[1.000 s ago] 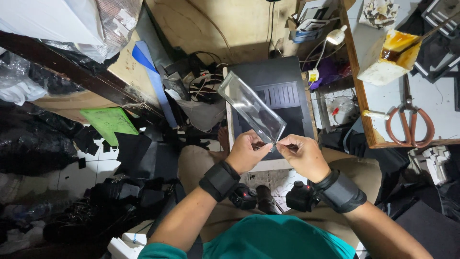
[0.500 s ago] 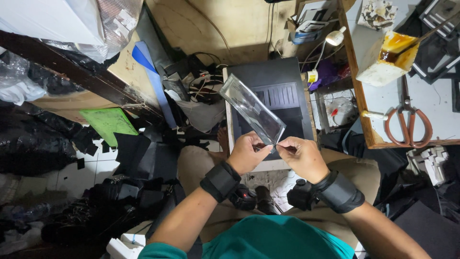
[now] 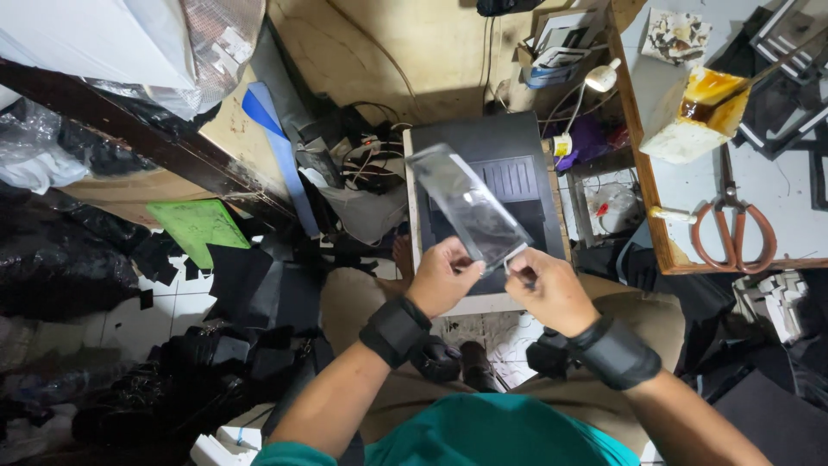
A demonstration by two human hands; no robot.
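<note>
A long clear plastic sleeve (image 3: 466,205) slants up and to the left in front of me. My left hand (image 3: 444,276) pinches its near end from the left. My right hand (image 3: 552,289) grips the same end from the right, fingers curled on the corner. Both wrists wear black bands. Under the sleeve lies a black flat panel (image 3: 517,164) on a pale board.
A wooden-edged worktable (image 3: 642,173) at right carries orange-handled scissors (image 3: 733,229) and a yellow-stained glue box (image 3: 694,116). Cables (image 3: 366,155), a blue strip (image 3: 272,129) and a green sheet (image 3: 198,226) lie to the left. Black scraps and bags cover the floor.
The sleeve has tilted slightly and both hands have shifted a little on its near end. Nothing else has moved.
</note>
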